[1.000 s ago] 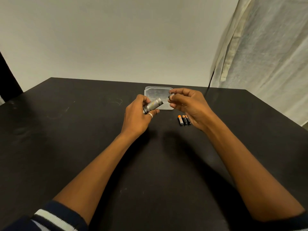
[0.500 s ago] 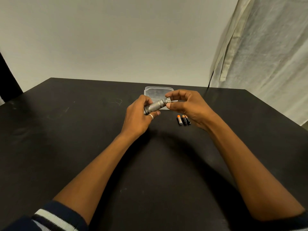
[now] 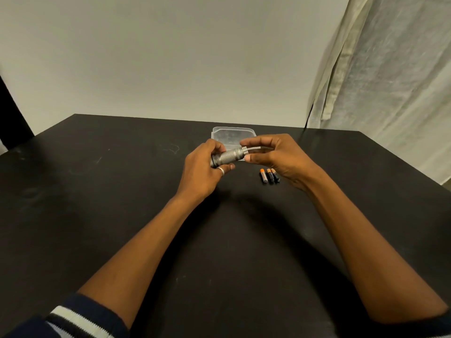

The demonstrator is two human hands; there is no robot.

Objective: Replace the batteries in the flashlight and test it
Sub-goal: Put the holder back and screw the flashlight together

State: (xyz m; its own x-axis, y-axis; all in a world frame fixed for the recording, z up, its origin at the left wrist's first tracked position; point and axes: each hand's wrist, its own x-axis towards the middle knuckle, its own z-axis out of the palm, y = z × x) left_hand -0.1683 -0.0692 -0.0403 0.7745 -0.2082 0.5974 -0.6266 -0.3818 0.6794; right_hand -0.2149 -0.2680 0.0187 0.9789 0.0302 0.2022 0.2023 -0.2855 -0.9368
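Just above frame centre, your left hand [image 3: 202,170] wraps the flashlight [image 3: 228,157], grip closed on its body. Your right hand [image 3: 275,157] pinches its right end between thumb and fingers. Three batteries [image 3: 269,175] lie on the tabletop [image 3: 97,191] just below your right hand.

Your hands meet just above the middle of the frame, over the table [image 3: 122,215]: the left hand [image 3: 203,170] grips the flashlight [image 3: 228,157], the right hand [image 3: 275,157] at its right end. The container [image 3: 231,134] sits behind them. Three batteries [image 3: 269,175] lie side by side below your right hand.
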